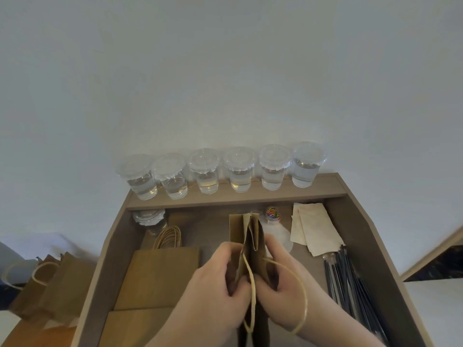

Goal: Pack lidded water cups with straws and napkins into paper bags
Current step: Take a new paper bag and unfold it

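Gripping a folded bag (250,236) at centre tray (355,221), left hand (218,279) and right hand (280,276) pinch its sides; six cups (240,171) line the ledge behind.

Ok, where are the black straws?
In the head view, the black straws lie on the right side of the desk, just nearer than the napkins and right of the right hand gripping the paper bag.

Paper bag (246,234) — lower end cut off — straws (347,276) too
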The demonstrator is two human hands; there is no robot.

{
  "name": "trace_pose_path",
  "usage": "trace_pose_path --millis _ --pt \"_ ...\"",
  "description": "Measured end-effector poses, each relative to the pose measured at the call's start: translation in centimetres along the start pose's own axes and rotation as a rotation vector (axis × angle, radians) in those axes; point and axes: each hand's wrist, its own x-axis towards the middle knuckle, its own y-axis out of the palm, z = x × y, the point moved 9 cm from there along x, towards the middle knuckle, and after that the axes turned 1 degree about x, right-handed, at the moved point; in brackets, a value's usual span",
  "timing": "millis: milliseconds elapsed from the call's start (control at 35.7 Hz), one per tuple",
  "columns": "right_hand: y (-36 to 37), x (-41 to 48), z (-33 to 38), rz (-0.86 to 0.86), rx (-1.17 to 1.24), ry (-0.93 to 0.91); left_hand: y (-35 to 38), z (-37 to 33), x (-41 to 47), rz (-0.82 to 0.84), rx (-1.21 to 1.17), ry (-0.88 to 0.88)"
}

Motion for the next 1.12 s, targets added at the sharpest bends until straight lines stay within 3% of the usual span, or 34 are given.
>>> trace_pose_path --millis 84,196,392,729,813,953,1037,1121 --pt "-0.7 0.0 -0.1 -0.052 -0.029 0.041 -0.1 -0.4 -0.4 -0.022 0.036 0.008" --pt "-1.0 -0.1 -0.7 0.0 -0.049 0.124 -1.0 -1.2 -1.0 -0.044 0.09 0.025" --pt "-4.5 -0.4 -1.6 -0.007 -0.317 0.178 -5.8 0.7 -0.5 -0.083 0.248 -0.088" --pt "-10.7 -1.6 -0.1 -0.018 -0.418 0.322 -13.1 4.5 -0.4 -0.208 0.341 -0.182" --pt "-9.2 -1.3 1.4 0.028 -0.421 0.227 -12.0 2.8 -0.5 -0.19 0.378 -0.149" --pt "-2.7 -0.8 3.0 0.177 -0.426 0.177 -4.3 0.0 -0.8 0.073 0.295 -0.057" --pt "-1.7 -0.2 2.3 0.196 -0.437 0.195 -4.0 0.7 -0.4 0.06 0.333 -0.062" --pt "-5.1 0.2 0.1 0.116 -0.377 0.284 -8.1 3.3 0.3 -0.06 0.346 -0.109"
